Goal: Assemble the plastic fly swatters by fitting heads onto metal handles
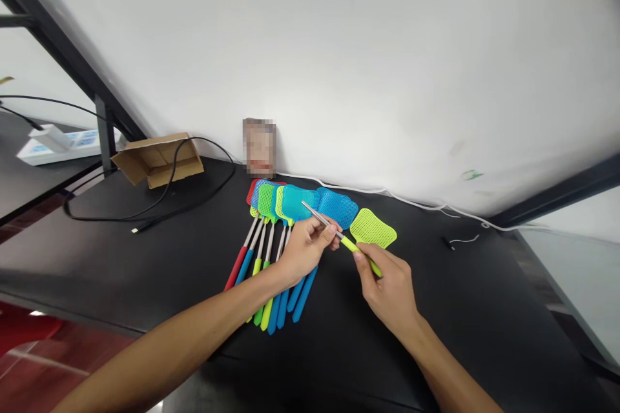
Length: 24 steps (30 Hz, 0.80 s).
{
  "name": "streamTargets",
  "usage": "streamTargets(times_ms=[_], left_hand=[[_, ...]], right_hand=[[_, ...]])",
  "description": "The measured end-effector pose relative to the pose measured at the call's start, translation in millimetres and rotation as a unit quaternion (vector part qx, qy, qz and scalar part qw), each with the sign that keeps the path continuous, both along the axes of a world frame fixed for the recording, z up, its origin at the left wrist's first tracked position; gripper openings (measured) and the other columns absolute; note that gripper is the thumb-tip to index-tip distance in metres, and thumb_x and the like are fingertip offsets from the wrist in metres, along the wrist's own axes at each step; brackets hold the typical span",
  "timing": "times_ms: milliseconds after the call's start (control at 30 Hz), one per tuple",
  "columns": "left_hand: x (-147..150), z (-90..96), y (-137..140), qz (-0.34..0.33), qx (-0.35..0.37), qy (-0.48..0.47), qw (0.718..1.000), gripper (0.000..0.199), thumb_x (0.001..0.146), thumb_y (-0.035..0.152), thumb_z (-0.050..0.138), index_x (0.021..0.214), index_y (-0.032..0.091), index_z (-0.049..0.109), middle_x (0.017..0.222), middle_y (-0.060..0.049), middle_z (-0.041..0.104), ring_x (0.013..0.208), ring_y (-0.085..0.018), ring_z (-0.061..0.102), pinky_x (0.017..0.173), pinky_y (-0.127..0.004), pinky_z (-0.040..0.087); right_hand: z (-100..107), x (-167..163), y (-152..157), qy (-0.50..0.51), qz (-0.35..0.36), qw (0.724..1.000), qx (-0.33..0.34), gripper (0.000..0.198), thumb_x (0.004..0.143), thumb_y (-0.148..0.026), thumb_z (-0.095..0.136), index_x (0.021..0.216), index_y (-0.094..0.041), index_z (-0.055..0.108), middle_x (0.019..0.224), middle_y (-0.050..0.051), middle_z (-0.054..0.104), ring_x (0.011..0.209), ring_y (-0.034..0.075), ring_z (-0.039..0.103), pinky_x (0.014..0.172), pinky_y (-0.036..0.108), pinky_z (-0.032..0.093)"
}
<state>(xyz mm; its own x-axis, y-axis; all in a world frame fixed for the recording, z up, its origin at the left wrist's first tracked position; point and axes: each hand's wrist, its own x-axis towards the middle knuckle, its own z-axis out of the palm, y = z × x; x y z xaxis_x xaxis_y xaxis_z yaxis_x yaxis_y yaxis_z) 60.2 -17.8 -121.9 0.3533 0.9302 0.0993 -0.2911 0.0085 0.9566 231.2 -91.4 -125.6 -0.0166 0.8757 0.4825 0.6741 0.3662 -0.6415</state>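
Yellow-handled rod (349, 245), left hand (305, 246) partly hiding swatter handles (305, 295), pixelated object (260, 147) (unreadable)

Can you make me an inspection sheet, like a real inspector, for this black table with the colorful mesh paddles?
Surface: black table, backed by a white wall.
Job's things: a row of mesh paddles in red, blue, green and yellow-green; a yellow-green-handled stick, held up.
Clutter: open cardboard box, back left; a pixelated item against the wall.
Hands: left hand, fingers on the stick's metal rod; right hand, fingers on its handle.
Cables: black cable looped near the box; white cable along the wall.
Surroundings: white power strip, far left; other people, nothing seen.
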Motion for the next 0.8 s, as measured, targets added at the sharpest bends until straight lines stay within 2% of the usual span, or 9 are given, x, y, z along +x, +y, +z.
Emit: streamTargets(times_ms=[100, 233, 367, 533, 700, 800], left_hand=[[-0.7, -0.9, -0.7, -0.004, 0.014, 0.012, 1.000, 0.037, 0.087, 0.050, 0.072, 0.088, 0.013, 0.069, 0.070, -0.003, 0.063, 0.066, -0.014, 0.059, 0.067, -0.028, 0.048], [-0.9, -2.6, 0.1, -0.012, 0.023, 0.019, 0.999, 0.037, 0.088, 0.050, 0.070, 0.087, 0.013, 0.068, 0.071, -0.002, 0.061, 0.066, -0.013, 0.058, 0.065, -0.026, 0.047], [-1.3, -4.4, 1.3, -0.020, 0.037, 0.029, 0.999, 0.037, 0.088, 0.050, 0.070, 0.087, 0.013, 0.067, 0.073, -0.002, 0.060, 0.066, -0.013, 0.056, 0.063, -0.026, 0.045], [-3.6, -7.3, 1.8, -0.036, 0.056, 0.069, 0.995, 0.041, 0.090, 0.054, 0.065, 0.088, 0.014, 0.067, 0.069, -0.001, 0.056, 0.063, -0.013, 0.051, 0.058, -0.024, 0.038], [-3.9, -4.2, -1.7, -0.058, 0.073, 0.079, 0.993, 0.043, 0.093, 0.058, 0.059, 0.086, 0.015, 0.063, 0.070, 0.000, 0.053, 0.062, -0.012, 0.048, 0.058, -0.025, 0.036], [-3.9, 3.1, -9.0, -0.096, 0.099, 0.101, 0.985, 0.041, 0.098, 0.054, 0.053, 0.079, 0.017, 0.057, 0.067, 0.002, 0.051, 0.060, -0.012, 0.045, 0.058, -0.025, 0.034]], right_hand=[[0.4, -1.3, -0.5, 0.014, -0.001, 0.999, -0.034, 0.018, 0.100, -0.031, 0.053, 0.097, -0.023, 0.069, 0.076, 0.004, 0.067, 0.061, 0.019, 0.059, 0.060, 0.033, 0.043], [0.4, -1.7, -0.2, 0.092, 0.028, 0.988, -0.122, 0.027, 0.102, -0.038, 0.050, 0.092, -0.021, 0.068, 0.061, -0.001, 0.054, 0.053, 0.015, 0.050, 0.054, 0.029, 0.037], [-1.2, -2.0, 1.3, 0.199, 0.074, 0.956, -0.202, 0.034, 0.102, -0.047, 0.050, 0.096, -0.020, 0.069, 0.059, -0.002, 0.050, 0.049, 0.013, 0.045, 0.048, 0.027, 0.035], [-4.1, -4.5, 1.2, 0.281, 0.126, 0.910, -0.277, 0.038, 0.100, -0.053, 0.052, 0.095, -0.019, 0.068, 0.056, -0.004, 0.049, 0.045, 0.011, 0.042, 0.043, 0.023, 0.033], [-0.6, -5.1, 1.2, 0.300, 0.172, 0.885, -0.311, 0.039, 0.101, -0.052, 0.052, 0.094, -0.019, 0.069, 0.060, -0.001, 0.058, 0.048, 0.012, 0.051, 0.046, 0.024, 0.040], [4.3, 0.7, 5.3, 0.279, 0.169, 0.902, -0.283, 0.037, 0.099, -0.048, 0.057, 0.083, -0.018, 0.070, 0.067, 0.003, 0.064, 0.056, 0.014, 0.056, 0.053, 0.027, 0.045]])
